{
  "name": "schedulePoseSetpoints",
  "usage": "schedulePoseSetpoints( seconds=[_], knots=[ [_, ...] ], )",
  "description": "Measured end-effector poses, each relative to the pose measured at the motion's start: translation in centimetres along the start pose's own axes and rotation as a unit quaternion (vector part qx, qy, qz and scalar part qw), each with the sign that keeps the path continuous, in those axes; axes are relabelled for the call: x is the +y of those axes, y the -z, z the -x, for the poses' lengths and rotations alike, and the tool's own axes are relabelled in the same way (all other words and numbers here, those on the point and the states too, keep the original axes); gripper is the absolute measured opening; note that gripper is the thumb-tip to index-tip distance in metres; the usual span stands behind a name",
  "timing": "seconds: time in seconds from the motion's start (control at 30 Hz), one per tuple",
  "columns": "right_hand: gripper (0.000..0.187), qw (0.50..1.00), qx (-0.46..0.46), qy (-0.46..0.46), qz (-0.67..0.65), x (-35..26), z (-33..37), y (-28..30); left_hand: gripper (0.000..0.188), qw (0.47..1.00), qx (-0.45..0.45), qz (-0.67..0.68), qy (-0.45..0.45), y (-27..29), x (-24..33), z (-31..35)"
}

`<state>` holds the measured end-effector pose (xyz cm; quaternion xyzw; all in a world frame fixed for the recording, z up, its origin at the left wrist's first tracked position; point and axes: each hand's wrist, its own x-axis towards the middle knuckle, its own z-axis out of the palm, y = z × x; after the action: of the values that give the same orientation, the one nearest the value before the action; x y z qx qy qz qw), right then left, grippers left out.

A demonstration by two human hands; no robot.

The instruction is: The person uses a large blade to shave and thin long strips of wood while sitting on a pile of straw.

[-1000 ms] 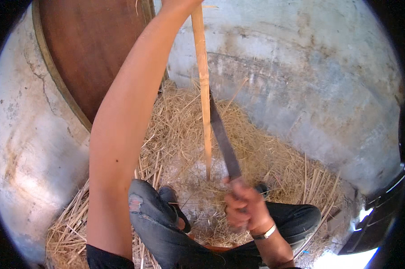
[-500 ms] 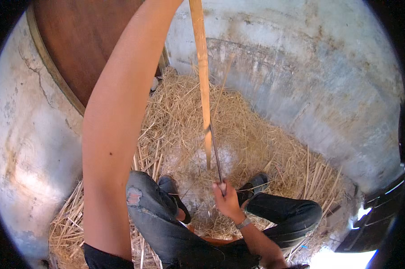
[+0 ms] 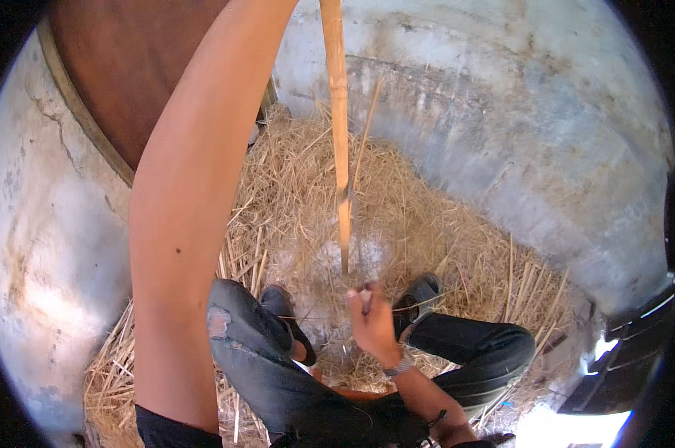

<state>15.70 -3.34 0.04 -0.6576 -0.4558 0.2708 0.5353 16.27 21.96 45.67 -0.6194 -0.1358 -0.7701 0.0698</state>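
Surroundings: a heap of straw-coloured shavings [image 3: 293, 179] covers the ground ahead of me and runs along the foot of the stained wall [image 3: 494, 142]. A brown panel [image 3: 128, 67] stands at upper left. Dark slats [image 3: 621, 373] lie at the lower right rim. My left forearm [image 3: 192, 179] crosses the left side of the view and covers part of the panel and the heap. My shoes [image 3: 421, 290] and bent knees flank the working area.

Workpiece: the long, flat, pale wooden strip [image 3: 339, 112] hangs near vertical, well ahead of my body; its lower end is over a pale ground patch. Whether it touches the ground, I cannot tell. A thin sliver [image 3: 367, 123] slants just beside it.

Hands: my right hand [image 3: 375, 321], with a watch [image 3: 399, 366] at the wrist, is closed around the knife handle [image 3: 366, 297], just below the strip's lower end. The blade cannot be made out. My left hand is beyond the upper edge; I cannot tell its finger state.

Change: one second ago the blade showed its broad side and my right hand was farther right, hiding most of the right shoe. The sliver now stands steeper.
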Motion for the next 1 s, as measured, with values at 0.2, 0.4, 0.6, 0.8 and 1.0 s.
schedulePoseSetpoints(
  seconds=[0.2,0.4,0.6,0.8,1.0],
  knots=[
    [0.044,0.98,-0.021,-0.177,-0.093,9.4,4.3,-3.5,0.045,0.999,0.004,-0.028,0.024,1.0,-2.6,-1.0],
    [0.056,0.65,-0.188,-0.434,-0.595,-5.3,-1.4,4.8,0.044,0.997,0.05,-0.052,-0.041,2.4,-5.3,-1.0],
    [0.046,0.998,0.013,0.033,0.05,-0.6,1.6,-1.8,0.044,1.0,0.021,-0.01,-0.01,2.7,-4.3,-0.8],
    [0.053,0.82,-0.145,-0.432,-0.346,6.2,0.0,0.4,0.041,0.998,0.044,-0.049,-0.012,4.8,-7.1,-2.2],
    [0.06,0.898,-0.135,-0.235,-0.348,-10.3,-2.5,4.8,0.041,0.998,0.038,-0.05,-0.004,6.4,-8.3,-2.0]
  ],
)
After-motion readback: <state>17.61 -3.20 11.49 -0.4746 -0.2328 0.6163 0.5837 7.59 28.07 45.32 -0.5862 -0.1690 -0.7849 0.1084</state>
